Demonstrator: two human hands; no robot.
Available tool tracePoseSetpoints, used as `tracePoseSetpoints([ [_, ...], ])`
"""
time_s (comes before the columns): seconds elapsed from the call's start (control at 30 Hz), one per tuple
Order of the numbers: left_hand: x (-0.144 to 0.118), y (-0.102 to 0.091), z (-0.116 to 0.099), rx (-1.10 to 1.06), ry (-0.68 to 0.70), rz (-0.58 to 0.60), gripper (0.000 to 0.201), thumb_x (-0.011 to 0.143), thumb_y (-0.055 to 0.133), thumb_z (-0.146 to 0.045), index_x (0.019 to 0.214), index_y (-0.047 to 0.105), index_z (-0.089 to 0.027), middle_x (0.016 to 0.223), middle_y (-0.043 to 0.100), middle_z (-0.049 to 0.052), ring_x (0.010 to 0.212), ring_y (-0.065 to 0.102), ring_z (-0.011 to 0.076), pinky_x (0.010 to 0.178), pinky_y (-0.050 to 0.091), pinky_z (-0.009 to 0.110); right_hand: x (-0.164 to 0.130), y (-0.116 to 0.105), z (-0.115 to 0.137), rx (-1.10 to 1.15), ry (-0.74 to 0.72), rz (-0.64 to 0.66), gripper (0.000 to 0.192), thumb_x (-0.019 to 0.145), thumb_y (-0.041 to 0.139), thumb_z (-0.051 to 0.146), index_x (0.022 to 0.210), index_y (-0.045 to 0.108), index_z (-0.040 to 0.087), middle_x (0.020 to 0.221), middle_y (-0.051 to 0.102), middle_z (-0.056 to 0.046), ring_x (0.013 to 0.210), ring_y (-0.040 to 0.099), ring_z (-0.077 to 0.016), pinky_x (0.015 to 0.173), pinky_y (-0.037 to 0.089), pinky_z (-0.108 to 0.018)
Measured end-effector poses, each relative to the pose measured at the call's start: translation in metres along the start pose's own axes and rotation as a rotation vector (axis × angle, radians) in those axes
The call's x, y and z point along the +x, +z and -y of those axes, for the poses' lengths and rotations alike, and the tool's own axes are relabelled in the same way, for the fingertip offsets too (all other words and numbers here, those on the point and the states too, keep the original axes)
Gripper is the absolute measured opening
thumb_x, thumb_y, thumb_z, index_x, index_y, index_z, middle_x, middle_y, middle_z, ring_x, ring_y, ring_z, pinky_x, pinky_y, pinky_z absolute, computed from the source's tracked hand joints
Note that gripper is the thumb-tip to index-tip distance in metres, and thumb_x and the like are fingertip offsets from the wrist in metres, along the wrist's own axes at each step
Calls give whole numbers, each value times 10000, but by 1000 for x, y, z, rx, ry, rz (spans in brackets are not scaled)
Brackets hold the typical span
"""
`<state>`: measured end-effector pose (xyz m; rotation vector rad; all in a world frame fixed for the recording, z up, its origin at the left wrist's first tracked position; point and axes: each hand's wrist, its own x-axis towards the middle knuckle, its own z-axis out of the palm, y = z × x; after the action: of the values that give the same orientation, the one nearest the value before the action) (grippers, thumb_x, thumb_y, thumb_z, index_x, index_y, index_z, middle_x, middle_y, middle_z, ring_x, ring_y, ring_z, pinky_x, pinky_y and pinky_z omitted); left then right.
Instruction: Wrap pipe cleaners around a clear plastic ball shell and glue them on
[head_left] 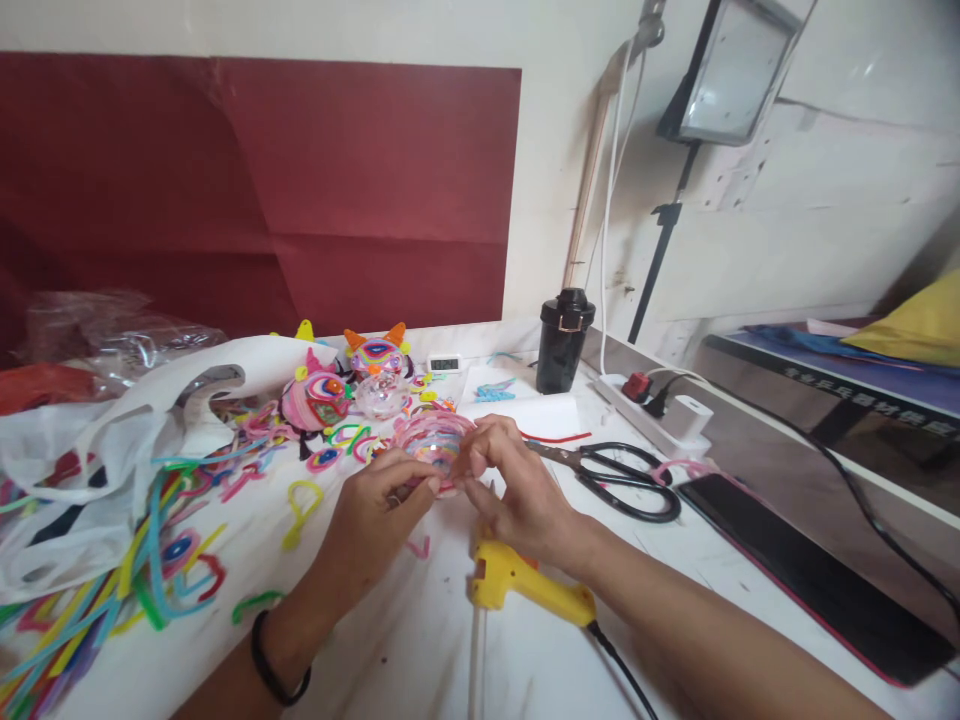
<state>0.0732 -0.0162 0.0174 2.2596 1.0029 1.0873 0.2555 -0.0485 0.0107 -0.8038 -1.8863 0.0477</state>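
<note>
Forearms (pixel 720 640): both enter from the bottom edge, the left one with a black wristband (pixel 262 668).
Glue gun (pixel 491 575): just under the right wrist, nozzle pointing away toward the bowl (pixel 431 430), glue stick running back toward the camera.
Left hand (pixel 382 510): thumb and forefinger pinching the bowl's near rim.
Right hand (pixel 517 490): fingers bunched together at the bowl's right rim; cannot tell what, if anything, is between them.
Bowl: pink and multicoloured, between the hands near the middle of the surface (pixel 412 640); open side faces up and tips toward the camera; round, with no clear long axis.
Near room: bare surface between the left forearm and glue gun.
Right side: scissors (pixel 581 458) just beyond the right hand, blades toward the bowl; farther right, a phone (pixel 817 575) lies lengthwise along a raised side board (pixel 750 445).
Left side: loose pipe cleaners (pixel 82 640) crowd the surface.
Far side: two toys (pixel 315 395) behind the bowl to the left, a black cup (pixel 566 345) to the right, near the wall (pixel 555 170).
</note>
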Motion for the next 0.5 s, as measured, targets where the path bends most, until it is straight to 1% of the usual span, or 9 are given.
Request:
tracePoseSetpoints([
  [0.07, -2, 0, 0, -13, -14, -1, 169, 816, 565, -226, 769, 727, -206, 767, 696, 5, 699, 635, 138, 624, 475, 219, -1, 2, 0, 9, -6, 13, 260, 829, 480, 26, 803, 341, 244, 771, 553, 1, 853, 504, -192, 827, 419, -374],
  [0.1, -2, 0, -1, -16, -23, 8, 173, 815, 564, -228, 756, 726, -205, 748, 693, 1, 645, 624, 128, 581, 467, 213, -1, 3, 0, 12, -5, 17, 261, 824, 478, 23, 800, 342, 244, 773, 550, 1, 845, 505, -191, 822, 419, -372],
  [0.2, -4, 0, 0, -24, -60, 65, 201, 824, 549, -251, 739, 722, -194, 677, 663, -14, 442, 523, 81, 427, 401, 195, -2, 9, -2, 18, 23, 29, 255, 816, 478, 23, 797, 350, 243, 780, 548, -2, 833, 502, -192, 798, 420, -366],
  [0.27, -4, 0, 2, -48, -94, 111, 224, 830, 538, -264, 714, 712, -186, 640, 634, -22, 375, 477, 60, 375, 368, 183, -3, 13, -4, 21, 45, 36, 247, 816, 482, 29, 794, 356, 241, 780, 549, -5, 830, 500, -193, 789, 419, -365],
  [0.37, -3, 1, 7, -89, -159, 153, 219, 826, 536, -265, 710, 698, -177, 647, 608, -23, 383, 519, 60, 369, 389, 167, -5, 18, -8, 27, 73, 46, 247, 810, 490, 31, 785, 359, 239, 772, 557, -3, 823, 500, -194, 796, 414, -374],
  [0.43, -4, 3, 12, -87, -186, 149, 199, 821, 545, -258, 721, 694, -174, 636, 590, -28, 410, 549, 69, 396, 422, 165, -6, 22, -9, 36, 115, 53, 251, 799, 497, 33, 779, 359, 241, 765, 560, -3, 839, 497, -202, 805, 413, -382],
  [0.5, -4, 7, 16, -64, -185, 137, 182, 819, 554, -248, 718, 688, -178, 609, 579, -34, 439, 567, 81, 430, 445, 169, -8, 25, -11, 54, 177, 51, 244, 792, 511, 49, 775, 361, 240, 771, 553, -7, 842, 497, -205, 791, 420, -378],
])
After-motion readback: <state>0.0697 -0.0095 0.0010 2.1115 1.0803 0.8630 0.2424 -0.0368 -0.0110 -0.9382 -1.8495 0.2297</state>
